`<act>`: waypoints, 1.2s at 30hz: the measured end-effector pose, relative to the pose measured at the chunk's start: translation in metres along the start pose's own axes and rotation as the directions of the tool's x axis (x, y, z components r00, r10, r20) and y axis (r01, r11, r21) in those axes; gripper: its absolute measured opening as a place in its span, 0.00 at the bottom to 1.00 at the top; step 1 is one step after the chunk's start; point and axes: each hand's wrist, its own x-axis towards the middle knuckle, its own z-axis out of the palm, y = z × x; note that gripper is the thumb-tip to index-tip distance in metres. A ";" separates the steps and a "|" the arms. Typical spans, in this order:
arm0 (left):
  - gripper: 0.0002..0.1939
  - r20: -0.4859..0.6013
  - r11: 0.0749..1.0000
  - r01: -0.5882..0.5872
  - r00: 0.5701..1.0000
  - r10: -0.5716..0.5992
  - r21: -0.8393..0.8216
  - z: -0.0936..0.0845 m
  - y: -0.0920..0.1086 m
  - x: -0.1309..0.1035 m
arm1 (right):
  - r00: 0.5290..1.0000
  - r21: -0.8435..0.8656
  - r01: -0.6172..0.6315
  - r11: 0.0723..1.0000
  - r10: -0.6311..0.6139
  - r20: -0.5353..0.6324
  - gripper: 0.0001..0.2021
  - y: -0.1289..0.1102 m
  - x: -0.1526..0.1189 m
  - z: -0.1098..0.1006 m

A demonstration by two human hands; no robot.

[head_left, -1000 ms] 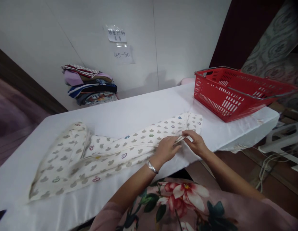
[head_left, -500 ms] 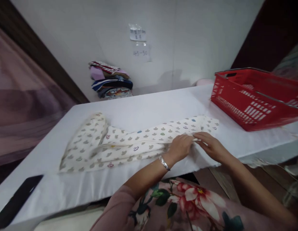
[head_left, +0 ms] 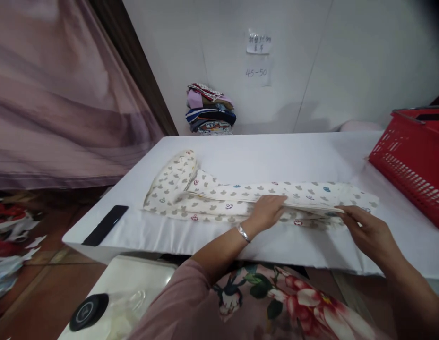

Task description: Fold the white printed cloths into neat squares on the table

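Observation:
A cream hooded garment (head_left: 240, 196) with a small grey and coloured print lies lengthwise on the table, its rounded hood at the left end. A pale trimmed edge runs along its length. My left hand (head_left: 267, 212), with a silver bracelet at the wrist, is closed on this edge near the middle; its fingertips are partly hidden. Farther right, my right hand (head_left: 370, 231) pinches the same edge between thumb and fingers, holding it stretched toward the right end. Loose cloth lies in folds below the edge.
The white-covered table (head_left: 290, 156) carries a red basket (head_left: 414, 160) at the right and a black phone-like slab (head_left: 106, 225) at the left corner. Folded clothes (head_left: 210, 111) are stacked by the wall. A pink curtain (head_left: 63, 94) hangs at left, above a white surface (head_left: 134, 278).
My right hand has moved right along the garment's edge, away from my left hand, which stays near the middle. The camera view has turned to the right or shifted, showing more floor at left.

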 end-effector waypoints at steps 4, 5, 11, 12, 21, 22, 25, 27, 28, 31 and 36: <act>0.17 -0.067 0.994 0.113 0.991 -0.112 0.010 -0.033 -0.040 -0.028 | 1.000 0.017 -0.020 1.000 0.020 -0.008 0.14 0.002 0.003 0.000; 0.15 -0.081 0.991 0.133 0.988 -0.131 0.012 -0.040 -0.049 -0.034 | 1.000 0.017 -0.028 0.999 0.028 -0.008 0.14 0.001 0.004 0.000; 0.12 -0.054 0.984 0.171 0.984 -0.168 0.054 -0.064 -0.079 -0.053 | 1.000 0.019 0.003 1.000 -0.002 -0.017 0.13 -0.001 0.005 0.002; 0.12 -0.038 0.984 0.165 0.986 -0.163 0.064 -0.064 -0.081 -0.053 | 1.000 0.021 0.007 1.000 -0.007 -0.019 0.13 -0.001 0.005 0.002; 0.12 0.000 0.986 0.124 0.992 -0.125 0.107 -0.059 -0.082 -0.048 | 1.000 0.026 -0.025 0.999 0.025 0.011 0.12 -0.003 -0.002 0.000; 0.12 -0.016 0.987 0.125 0.992 -0.124 0.097 -0.061 -0.082 -0.049 | 1.000 0.028 -0.028 0.999 0.028 0.011 0.13 -0.002 -0.002 0.000; 0.12 -0.013 0.989 0.117 0.993 -0.117 0.088 -0.065 -0.080 -0.055 | 0.999 0.030 -0.034 0.999 0.034 0.009 0.13 -0.003 -0.002 0.000; 0.12 0.021 0.991 0.098 0.995 -0.100 0.092 -0.064 -0.080 -0.059 | 0.999 0.032 -0.040 0.999 0.040 0.005 0.14 -0.004 -0.002 0.000; 0.12 0.031 0.992 0.089 0.995 -0.092 0.092 -0.063 -0.080 -0.061 | 0.999 0.032 -0.041 0.999 0.041 0.003 0.14 -0.004 -0.001 0.000; 0.13 0.031 0.992 0.079 0.996 -0.082 0.096 -0.059 -0.082 -0.066 | 1.000 0.028 -0.025 0.999 0.025 -0.001 0.14 -0.005 -0.001 0.000; 0.13 0.067 0.986 0.070 0.994 -0.081 0.153 -0.058 -0.083 -0.066 | 1.000 0.014 -0.009 1.000 0.010 -0.020 0.14 -0.009 -0.001 -0.002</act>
